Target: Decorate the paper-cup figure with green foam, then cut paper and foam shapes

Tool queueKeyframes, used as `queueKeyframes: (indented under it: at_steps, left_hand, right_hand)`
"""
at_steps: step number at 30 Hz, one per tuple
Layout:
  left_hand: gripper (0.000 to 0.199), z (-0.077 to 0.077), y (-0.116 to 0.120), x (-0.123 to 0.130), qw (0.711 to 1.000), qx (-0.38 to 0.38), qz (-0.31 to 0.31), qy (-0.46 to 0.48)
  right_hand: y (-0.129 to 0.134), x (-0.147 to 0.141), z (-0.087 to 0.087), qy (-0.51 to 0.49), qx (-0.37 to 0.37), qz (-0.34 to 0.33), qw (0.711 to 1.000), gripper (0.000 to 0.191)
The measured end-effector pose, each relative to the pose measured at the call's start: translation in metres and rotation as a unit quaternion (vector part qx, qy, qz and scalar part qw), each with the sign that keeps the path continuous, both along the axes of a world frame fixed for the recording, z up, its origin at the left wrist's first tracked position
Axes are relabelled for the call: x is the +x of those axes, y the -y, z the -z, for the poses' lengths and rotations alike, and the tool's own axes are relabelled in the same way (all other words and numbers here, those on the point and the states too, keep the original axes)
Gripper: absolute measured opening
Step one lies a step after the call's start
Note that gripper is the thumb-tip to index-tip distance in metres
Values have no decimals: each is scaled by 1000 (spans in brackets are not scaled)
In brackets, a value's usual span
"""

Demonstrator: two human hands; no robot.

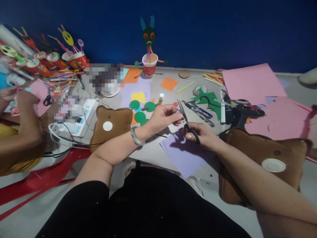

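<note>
My right hand (201, 135) is closed round the black handles of a pair of scissors (188, 125), whose blades point up and away from me. Just left of the blades, my left hand (168, 115) pinches a small piece of purple paper (180, 113). Below both hands a larger sheet of purple paper (185, 155) lies at the table's front edge. Green paper circles (140, 117) lie left of my left hand, with a glue stick (161, 98) standing behind it. Utility knives (198, 110) rest to the right of the scissors.
A paper cup (150, 66) holding a green-headed figure stands at the back. Brown cushions (114, 120) lie on either side of me. A black glue gun (244, 110) and pink sheets (254, 81) are at right. Near a power strip (85, 115), another person's arm (22, 122) works at left.
</note>
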State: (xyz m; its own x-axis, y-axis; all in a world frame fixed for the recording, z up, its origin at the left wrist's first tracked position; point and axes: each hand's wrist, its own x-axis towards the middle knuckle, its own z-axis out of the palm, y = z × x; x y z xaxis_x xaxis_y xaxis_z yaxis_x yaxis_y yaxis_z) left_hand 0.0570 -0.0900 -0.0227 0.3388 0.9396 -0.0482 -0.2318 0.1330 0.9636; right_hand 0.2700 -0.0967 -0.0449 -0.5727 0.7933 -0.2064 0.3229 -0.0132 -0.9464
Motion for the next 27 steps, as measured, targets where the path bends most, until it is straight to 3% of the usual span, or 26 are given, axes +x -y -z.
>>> queueKeyframes:
  at_steps: [10,27]
  left_hand:
    - [39,0,0,0,1000,-3,2,0]
    - [52,-2,-1,-1,1000,4,-20,4]
  right_hand:
    - [1,0,0,12,3,2,1000,65]
    - [1,2,2,1,7,17,1000,60]
